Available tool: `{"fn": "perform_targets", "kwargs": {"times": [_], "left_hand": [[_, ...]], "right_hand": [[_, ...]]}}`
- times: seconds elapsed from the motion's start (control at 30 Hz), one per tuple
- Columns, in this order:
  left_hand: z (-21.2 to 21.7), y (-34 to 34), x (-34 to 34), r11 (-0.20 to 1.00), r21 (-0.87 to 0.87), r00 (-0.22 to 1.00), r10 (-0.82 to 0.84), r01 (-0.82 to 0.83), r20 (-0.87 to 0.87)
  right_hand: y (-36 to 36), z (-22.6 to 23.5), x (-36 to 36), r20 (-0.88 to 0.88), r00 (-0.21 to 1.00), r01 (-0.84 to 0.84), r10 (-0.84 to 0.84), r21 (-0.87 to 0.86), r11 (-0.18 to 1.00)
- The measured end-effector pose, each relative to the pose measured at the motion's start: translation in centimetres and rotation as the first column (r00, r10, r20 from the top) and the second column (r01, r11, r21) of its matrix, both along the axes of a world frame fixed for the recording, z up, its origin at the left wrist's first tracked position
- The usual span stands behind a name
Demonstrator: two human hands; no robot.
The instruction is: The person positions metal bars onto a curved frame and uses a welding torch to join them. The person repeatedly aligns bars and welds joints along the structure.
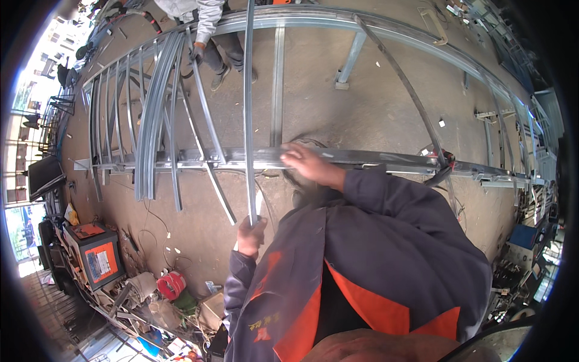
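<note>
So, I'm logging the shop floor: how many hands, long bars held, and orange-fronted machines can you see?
Person's own hands: 2, left hand and right hand
Co-worker's hand: 1
Long metal bar held in the left hand: 1
Orange-fronted machine: 1
Total: 5

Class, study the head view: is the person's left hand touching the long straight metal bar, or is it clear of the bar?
Touching. In the head view the left hand is closed around the near end of the long straight metal bar, with no gap showing.
</note>
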State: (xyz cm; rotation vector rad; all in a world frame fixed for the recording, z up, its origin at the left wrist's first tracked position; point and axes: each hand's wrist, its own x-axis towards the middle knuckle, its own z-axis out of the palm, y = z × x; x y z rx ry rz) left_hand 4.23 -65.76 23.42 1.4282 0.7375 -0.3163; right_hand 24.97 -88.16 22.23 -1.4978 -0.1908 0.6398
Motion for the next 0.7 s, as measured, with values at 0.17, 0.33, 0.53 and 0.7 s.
{"fn": "perform_targets", "kwargs": {"times": [0.17, 0.33, 0.53, 0.7], "left_hand": [[1.3, -6.8, 8.8, 0.905, -0.346, 0.969, -0.238, 0.247, 0.068], [1.0, -14.1, 15.1, 0.861, -0.434, 0.963, -0.258, 0.266, 0.079], [0.5, -15.4, 15.2, 0.891, -0.363, 0.961, -0.272, 0.273, 0.055], [-5.0, -12.2, 12.6, 0.945, -0.033, 0.945, -0.324, 0.325, 0.039]], "right_hand": [[0.8, 1.1, 1.9, -0.615, 0.78, 0.181, 0.111, 0.393, 0.901], [-2.2, 0.5, 5.8, -0.464, 0.884, 0.283, -0.062, 0.423, 0.861], [-6.1, -4.8, 10.2, -0.123, 0.976, 0.16, -0.179, -0.156, 0.975], [-6.1, -7.3, 12.3, 0.202, 0.972, 0.201, -0.124, -0.424, 0.883]]}}
